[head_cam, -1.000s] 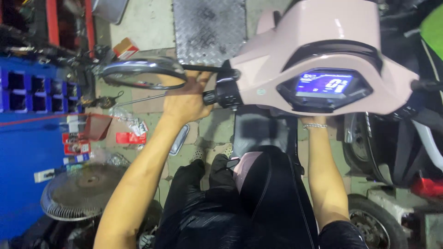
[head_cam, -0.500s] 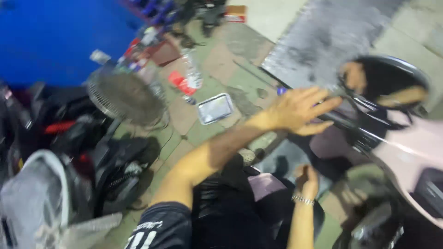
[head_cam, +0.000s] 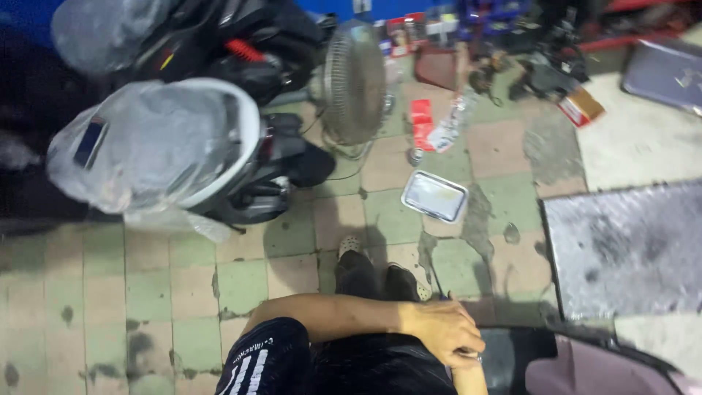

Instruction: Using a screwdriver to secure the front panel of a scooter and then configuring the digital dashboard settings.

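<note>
Nearest, at the bottom edge, the left hand [head_cam: 442,333] lies curled over the right wrist, where a thin metal bracelet [head_cam: 468,357] shows; the left forearm runs level, left to right, across the lap. The right hand itself is out of sight below the frame, so I cannot tell whether it is clenched or loose. Just right of the hands sits the pink scooter body [head_cam: 599,366], only a corner of it showing.

Half a second ago the left hand was spread open and reaching toward the scooter's mirror; now it has come back and closed on the wrist, and the view has swung away from the handlebar to the floor.

Beyond the knees, the person's shoes [head_cam: 365,267] point away onto the tiled floor [head_cam: 146,292]. Farther on lies a flat metal tray [head_cam: 434,196], its long axis running left to right with a slight tilt. To the left stands a scooter wrapped in clear plastic [head_cam: 146,146]. Farther still, a floor fan [head_cam: 355,80] stands upright, a red packet [head_cam: 422,124] near its right, and a small carton [head_cam: 581,106] at far right.
</note>
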